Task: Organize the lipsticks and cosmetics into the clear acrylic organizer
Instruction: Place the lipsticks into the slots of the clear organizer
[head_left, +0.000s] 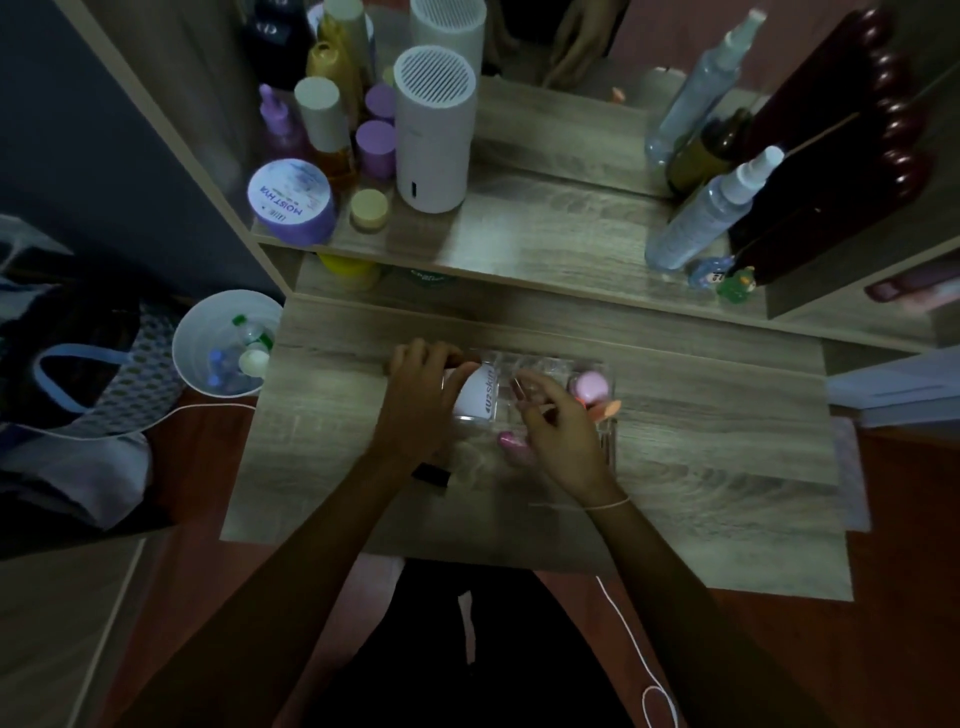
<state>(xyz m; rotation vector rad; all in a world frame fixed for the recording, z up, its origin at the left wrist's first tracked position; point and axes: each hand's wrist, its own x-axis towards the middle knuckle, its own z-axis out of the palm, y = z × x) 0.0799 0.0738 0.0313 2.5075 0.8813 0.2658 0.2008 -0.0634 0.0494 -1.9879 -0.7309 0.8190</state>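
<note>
The clear acrylic organizer sits on the wooden desk in front of me. A white tube printed with lettering lies in its left part, and my left hand is closed around that tube's left end. A round pink item sits in the right compartment, with an orange-pink piece just below it. My right hand hovers over the organizer's middle, fingers pinched on something thin that I cannot make out. A pink lipstick-like tube lies under that hand. A dark item rests by my left wrist.
A raised shelf behind the desk carries a white cylinder, a purple jar, several bottles and two spray bottles. A white bin with bottles stands left of the desk. A white cord hangs by my lap.
</note>
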